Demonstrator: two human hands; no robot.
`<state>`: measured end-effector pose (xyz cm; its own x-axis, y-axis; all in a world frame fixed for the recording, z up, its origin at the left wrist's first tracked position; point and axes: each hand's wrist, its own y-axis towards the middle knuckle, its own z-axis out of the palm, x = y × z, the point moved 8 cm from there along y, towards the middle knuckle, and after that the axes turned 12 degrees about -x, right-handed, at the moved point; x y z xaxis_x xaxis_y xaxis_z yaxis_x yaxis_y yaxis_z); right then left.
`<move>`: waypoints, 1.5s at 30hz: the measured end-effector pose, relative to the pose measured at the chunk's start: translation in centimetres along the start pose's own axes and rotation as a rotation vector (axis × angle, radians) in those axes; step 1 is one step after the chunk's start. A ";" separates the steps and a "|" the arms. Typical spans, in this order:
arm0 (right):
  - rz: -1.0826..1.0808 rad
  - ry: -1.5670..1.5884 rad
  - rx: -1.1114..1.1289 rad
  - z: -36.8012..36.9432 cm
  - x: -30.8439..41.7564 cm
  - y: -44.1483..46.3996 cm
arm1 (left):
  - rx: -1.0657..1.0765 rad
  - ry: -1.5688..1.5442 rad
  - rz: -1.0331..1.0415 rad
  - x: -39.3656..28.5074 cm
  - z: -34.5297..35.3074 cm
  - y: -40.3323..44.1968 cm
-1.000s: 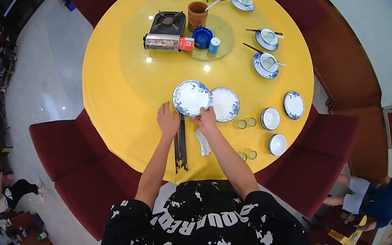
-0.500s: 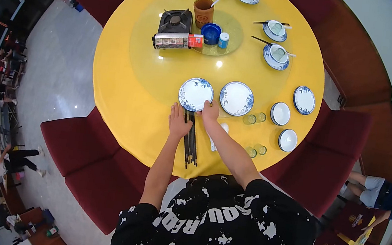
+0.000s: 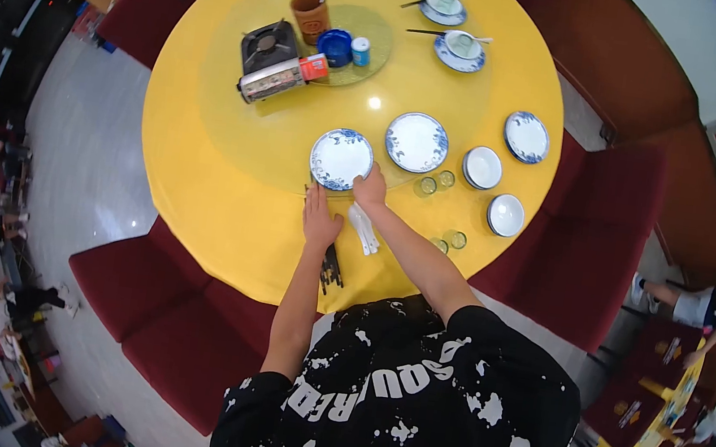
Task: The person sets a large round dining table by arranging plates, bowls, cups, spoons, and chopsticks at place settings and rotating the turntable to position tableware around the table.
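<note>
A white plate with a blue floral rim (image 3: 341, 160) lies near the front of the yellow table. My right hand (image 3: 370, 189) grips its lower right edge, with some fingers hidden. My left hand (image 3: 320, 221) is flat with fingers stretched out, fingertips at the plate's near edge. Under and below that palm is a bundle of black chopsticks (image 3: 332, 272), partly covered by the hand. Between my forearms rest white spoons (image 3: 364, 230). A similar blue-rimmed plate (image 3: 416, 143) sits just right of the first one.
Stacked bowls (image 3: 505, 215), small glasses (image 3: 427, 186) and another plate (image 3: 527, 137) stand to the right. Farther back are a portable gas stove (image 3: 268, 53), a brown pot (image 3: 310, 16), a blue bowl (image 3: 335, 48) and set places. Dark red chairs (image 3: 196, 356) surround the yellow table (image 3: 212, 231).
My view has turned, so the table and its contents appear shifted left and tilted. More of the spoons shows now. Both hands remain beside the same plate.
</note>
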<state>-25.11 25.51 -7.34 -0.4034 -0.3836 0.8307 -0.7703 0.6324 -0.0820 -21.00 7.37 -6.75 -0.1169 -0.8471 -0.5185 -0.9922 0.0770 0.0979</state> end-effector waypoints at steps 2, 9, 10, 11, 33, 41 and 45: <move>0.076 -0.093 0.064 -1.3 0.4 -0.1 | 0.041 0.016 0.012 -1.1 0.3 0.0; -0.002 0.143 0.053 -15.4 0.5 0.5 | 0.070 0.003 -0.024 -3.2 -0.3 -0.2; -0.001 0.175 -0.038 -18.9 -0.4 1.1 | 0.057 -0.009 -0.025 -3.5 -0.5 -0.2; -0.021 0.143 -0.134 -22.3 -1.8 1.7 | 0.018 -0.039 -0.001 -3.1 -0.3 -0.1; -0.307 -0.321 -0.054 -36.4 -13.8 6.6 | 0.406 0.405 0.583 -42.6 17.1 5.4; -0.318 -0.114 -0.105 -38.6 -9.8 7.6 | 0.261 0.123 0.504 -42.5 14.5 7.3; -0.361 -0.031 -0.047 -35.6 -6.0 9.6 | 0.026 0.090 0.366 -40.6 4.0 9.9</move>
<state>-12.48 57.84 6.48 -0.1250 -0.6071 0.7848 -0.8427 0.4825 0.2390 -26.26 44.57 11.89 -0.4611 -0.8037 -0.3760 -0.8862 0.3960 0.2404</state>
